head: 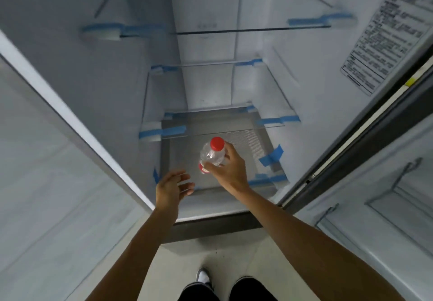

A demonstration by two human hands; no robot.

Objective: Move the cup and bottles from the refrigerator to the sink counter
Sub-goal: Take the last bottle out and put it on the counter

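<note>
I look down into an open refrigerator (pixel 210 85) with glass shelves taped in blue. My right hand (pixel 230 170) grips a clear plastic bottle (pixel 212 154) with a red cap around its body, holding it upright above the grey bottom shelf (pixel 246 141). A red label edge shows under my fingers. My left hand (pixel 172 187) hovers just left of and below the bottle, fingers spread, touching nothing. No cup and no other bottle is in view.
The refrigerator door (pixel 375 183) stands open on the right with wire racks and a printed label (pixel 384 36). A grey wall panel (pixel 46 160) closes the left side. Pale floor and my shoe (pixel 203 275) lie below.
</note>
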